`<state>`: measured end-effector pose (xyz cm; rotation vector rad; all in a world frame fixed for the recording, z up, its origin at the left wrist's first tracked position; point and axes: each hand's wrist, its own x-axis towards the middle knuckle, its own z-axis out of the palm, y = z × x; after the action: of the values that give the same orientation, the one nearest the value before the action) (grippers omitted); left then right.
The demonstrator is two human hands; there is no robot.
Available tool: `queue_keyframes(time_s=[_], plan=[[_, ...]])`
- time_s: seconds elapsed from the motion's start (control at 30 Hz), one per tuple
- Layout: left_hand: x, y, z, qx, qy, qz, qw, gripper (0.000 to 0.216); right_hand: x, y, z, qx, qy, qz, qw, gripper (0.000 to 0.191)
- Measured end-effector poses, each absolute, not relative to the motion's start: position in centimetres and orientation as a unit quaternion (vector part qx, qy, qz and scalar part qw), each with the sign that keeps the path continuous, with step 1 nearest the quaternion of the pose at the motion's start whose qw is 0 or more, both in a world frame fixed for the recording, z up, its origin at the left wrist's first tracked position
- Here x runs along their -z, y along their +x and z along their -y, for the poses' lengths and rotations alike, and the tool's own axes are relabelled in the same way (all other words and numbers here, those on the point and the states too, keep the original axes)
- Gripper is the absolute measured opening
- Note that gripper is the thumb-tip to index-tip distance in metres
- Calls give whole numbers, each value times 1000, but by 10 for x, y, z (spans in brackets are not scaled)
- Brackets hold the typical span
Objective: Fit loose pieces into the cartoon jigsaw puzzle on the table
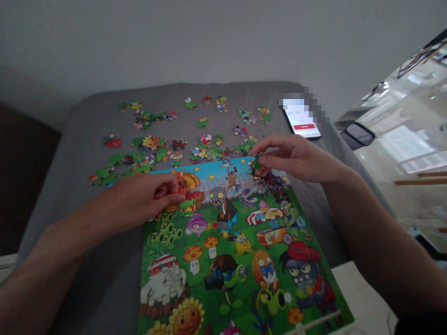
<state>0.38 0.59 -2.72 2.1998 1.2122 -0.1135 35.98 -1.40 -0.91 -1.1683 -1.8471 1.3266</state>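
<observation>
Right now your right hand [296,158] pinches a small green puzzle piece [257,162] between thumb and fingertips, holding it just over the far right corner of the puzzle picture [230,251], where the blue sky strip meets the dark figures. Your left hand [146,197] lies with fingers curled together on the picture's far left edge, pressing on the orange pumpkin area; whether it holds anything you cannot tell. That picture is a flat, glossy rectangle of bright cartoon print, mostly green, with straight edges; its near end runs past the table's near edge. Under it lies a grey table cover [87,260], soft and matte, rounded at the far corners. Loose pieces [150,149], small and knobbed, lie scattered across the far half of the cover, thickest to the far left, just beyond the picture. A phone [303,122] with a lit screen rests at the far right edge. Bare cloth stays open along the left side, beside your left forearm.
</observation>
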Motion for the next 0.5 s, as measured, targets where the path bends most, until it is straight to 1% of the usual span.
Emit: queue_keyframes(time_s=[0.17,0.33,0.5], plan=[[30,3,-8,50,830,-466,304,34,12,360,14,-527,-406,712,225,13],[33,0,-8,41,829,-466,307,34,18,354,15,-577,-412,688,152,15],[32,1,-8,47,834,-460,301,35,19,349,16,-603,-419,667,126,12]])
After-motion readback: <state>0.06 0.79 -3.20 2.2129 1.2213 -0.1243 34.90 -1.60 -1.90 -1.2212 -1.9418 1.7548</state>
